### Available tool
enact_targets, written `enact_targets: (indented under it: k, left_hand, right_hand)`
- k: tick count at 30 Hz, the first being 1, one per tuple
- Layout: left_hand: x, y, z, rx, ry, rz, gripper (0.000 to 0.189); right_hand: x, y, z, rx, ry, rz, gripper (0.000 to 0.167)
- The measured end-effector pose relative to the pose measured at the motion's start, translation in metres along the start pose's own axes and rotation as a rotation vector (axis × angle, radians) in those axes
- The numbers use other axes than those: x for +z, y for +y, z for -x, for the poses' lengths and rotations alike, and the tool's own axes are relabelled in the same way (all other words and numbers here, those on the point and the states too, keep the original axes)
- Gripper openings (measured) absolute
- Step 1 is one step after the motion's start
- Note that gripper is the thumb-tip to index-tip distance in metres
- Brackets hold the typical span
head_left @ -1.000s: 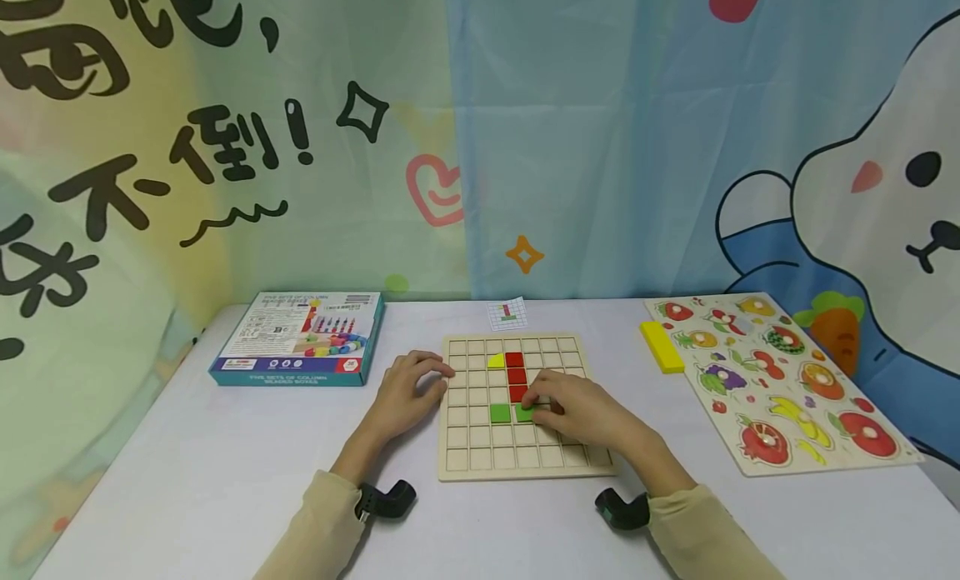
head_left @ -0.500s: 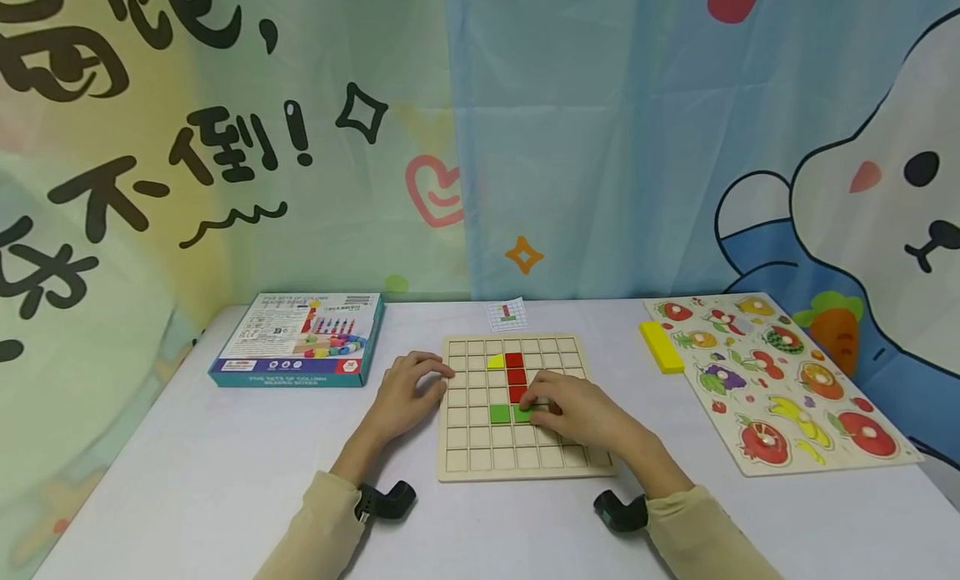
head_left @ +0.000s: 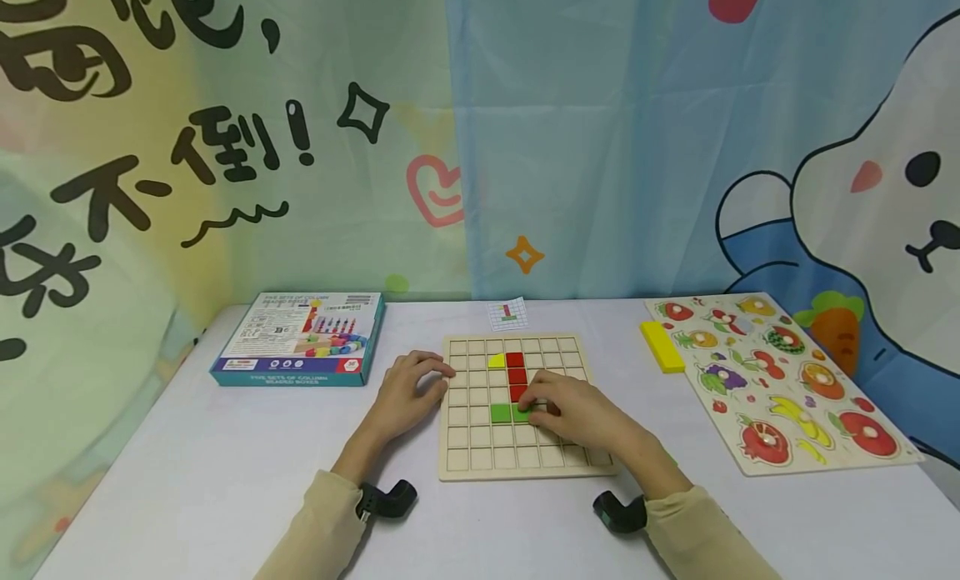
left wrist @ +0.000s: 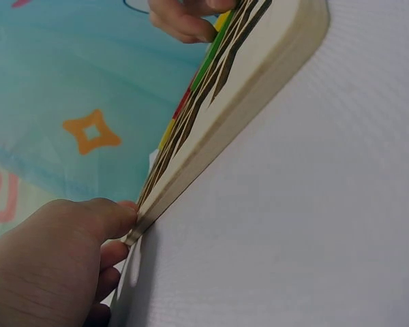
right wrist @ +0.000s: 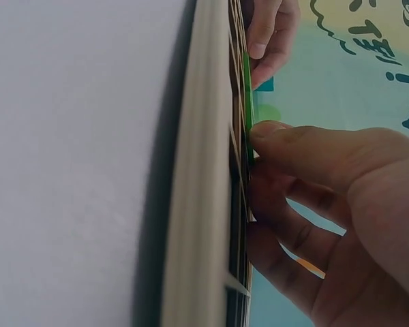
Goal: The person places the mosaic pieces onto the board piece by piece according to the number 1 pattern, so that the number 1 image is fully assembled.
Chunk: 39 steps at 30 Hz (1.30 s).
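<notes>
A wooden grid board (head_left: 468, 459) lies on the white table. In its cells are a yellow tile (head_left: 497, 361), a column of red tiles (head_left: 516, 377) and a green tile (head_left: 500, 413). My right hand (head_left: 573, 409) pinches a second green tile (head_left: 520, 415) between thumb and fingers, just below the red column and beside the first green one. Its fingertips partly cover that tile. At the board's left edge, my left hand (head_left: 408, 394) holds the rim; the left wrist view shows its thumb (left wrist: 116, 216) against the board's edge.
A small patterned card (head_left: 507, 314) lies behind the board. A boxed set (head_left: 300, 338) stands at the back left. To the right are a fruit puzzle board (head_left: 757, 388) and a yellow block (head_left: 662, 347) beside it. A printed curtain (head_left: 555, 147) hangs behind the table.
The green tile under my right fingers has slid slightly left, closing the gap to the other green tile. My left hand stays at the board's edge.
</notes>
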State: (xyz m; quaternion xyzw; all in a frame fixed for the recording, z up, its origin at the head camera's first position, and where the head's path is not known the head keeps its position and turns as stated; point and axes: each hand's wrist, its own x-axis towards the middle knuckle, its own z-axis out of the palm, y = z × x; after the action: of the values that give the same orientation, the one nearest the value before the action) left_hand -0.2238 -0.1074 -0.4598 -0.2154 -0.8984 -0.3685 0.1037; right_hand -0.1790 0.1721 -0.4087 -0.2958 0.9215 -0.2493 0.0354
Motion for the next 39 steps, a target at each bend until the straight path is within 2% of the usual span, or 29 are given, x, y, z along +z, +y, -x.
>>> enact_targets:
  k: [7, 16, 22, 34, 39]
  left_hand:
    - [0.0, -0.002, 0.001, -0.016, -0.009, 0.005, 0.015]
    - [0.004, -0.001, 0.001, 0.002, -0.011, 0.013, 0.015]
    - [0.006, 0.0, 0.0, 0.012, -0.011, 0.004, 0.015]
    - [0.002, 0.0, -0.001, -0.014, -0.021, -0.005, 0.015]
    - [0.0, -0.002, -0.001, -0.013, -0.015, -0.015, 0.015]
  right_hand:
    - [-0.004, 0.002, 0.001, 0.01, -0.03, 0.012, 0.016]
    - [-0.021, 0.015, 0.011, 0.104, -0.078, -0.069, 0.017]
    - [-0.033, 0.028, 0.026, 0.134, -0.112, -0.116, 0.016]
    - [-0.051, 0.051, 0.061, 0.126, -0.101, -0.126, 0.017]
    - [-0.059, 0.055, 0.074, 0.162, -0.188, -0.174, 0.02]
